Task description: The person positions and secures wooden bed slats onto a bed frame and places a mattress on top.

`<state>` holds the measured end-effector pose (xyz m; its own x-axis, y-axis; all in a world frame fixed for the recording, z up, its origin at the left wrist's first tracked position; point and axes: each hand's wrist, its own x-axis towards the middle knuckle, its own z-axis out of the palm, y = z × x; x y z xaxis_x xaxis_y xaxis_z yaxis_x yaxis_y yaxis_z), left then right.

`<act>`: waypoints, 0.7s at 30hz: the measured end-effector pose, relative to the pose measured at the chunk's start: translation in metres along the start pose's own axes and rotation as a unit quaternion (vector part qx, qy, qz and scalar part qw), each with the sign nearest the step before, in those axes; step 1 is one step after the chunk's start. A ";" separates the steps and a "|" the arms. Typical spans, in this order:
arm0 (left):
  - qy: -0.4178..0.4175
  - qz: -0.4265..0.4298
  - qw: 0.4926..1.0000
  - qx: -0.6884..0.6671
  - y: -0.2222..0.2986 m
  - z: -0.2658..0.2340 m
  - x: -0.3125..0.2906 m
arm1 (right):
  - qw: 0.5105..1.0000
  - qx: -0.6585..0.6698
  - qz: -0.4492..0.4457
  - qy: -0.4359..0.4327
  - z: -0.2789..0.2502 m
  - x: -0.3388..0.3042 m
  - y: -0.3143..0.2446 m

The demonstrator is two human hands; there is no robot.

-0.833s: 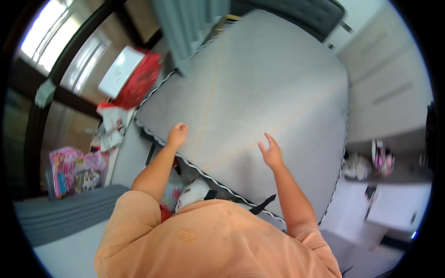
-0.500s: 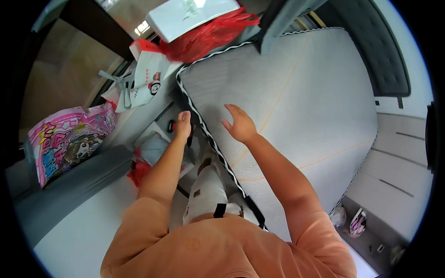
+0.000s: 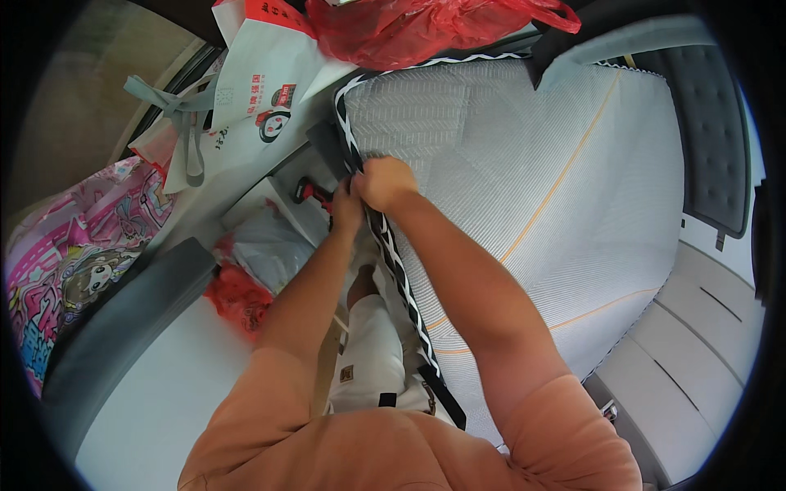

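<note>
A large pale grey mattress (image 3: 540, 204) with orange seams lies in front of me and to the right. Black-and-white braid runs along its dark edge. My right hand (image 3: 388, 182) is closed over its near left edge, fingers curled out of sight beneath the knuckles. Right beside it, my left hand (image 3: 347, 206) holds the same edge from the outer side; its fingertips are partly hidden. A red and black tool (image 3: 311, 192), like a power drill, sits just left of my left hand.
On the left stand a white paper bag (image 3: 266, 90), a pink cartoon-printed bag (image 3: 90, 245) and a grey padded edge (image 3: 135, 307). Red plastic (image 3: 409, 33) lies at the far side. Clear and red plastic bags (image 3: 270, 245) fill the narrow gap by my leg. A dark headboard (image 3: 716, 139) and white drawers (image 3: 696, 344) are right.
Both hands have come together at the mattress edge and closed on it; before, they were apart and open. My view has moved closer to the far left corner.
</note>
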<state>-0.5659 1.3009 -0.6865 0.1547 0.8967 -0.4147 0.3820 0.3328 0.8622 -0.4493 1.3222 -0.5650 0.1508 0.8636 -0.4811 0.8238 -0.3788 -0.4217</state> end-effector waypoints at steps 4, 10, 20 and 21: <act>0.050 -0.002 0.998 -0.047 0.004 0.006 0.039 | 0.994 0.084 -0.066 0.035 -0.008 -0.016 0.006; 0.138 0.095 0.984 0.060 0.021 0.006 0.059 | 0.985 0.121 -0.116 0.049 -0.036 -0.058 0.004; -0.126 -0.213 0.882 -0.401 0.084 -0.041 -0.038 | 0.965 0.141 -0.218 0.047 -0.086 -0.217 -0.018; -0.116 -0.214 0.876 -0.416 0.118 -0.042 -0.063 | 0.960 0.148 -0.228 0.067 -0.103 -0.242 -0.019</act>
<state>-0.5693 1.2958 -0.5464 0.3771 0.5862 -0.7171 -0.3308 0.8084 0.4869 -0.4448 1.1549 -0.3619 -0.1027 0.9897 -0.0999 0.6320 -0.0126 -0.7749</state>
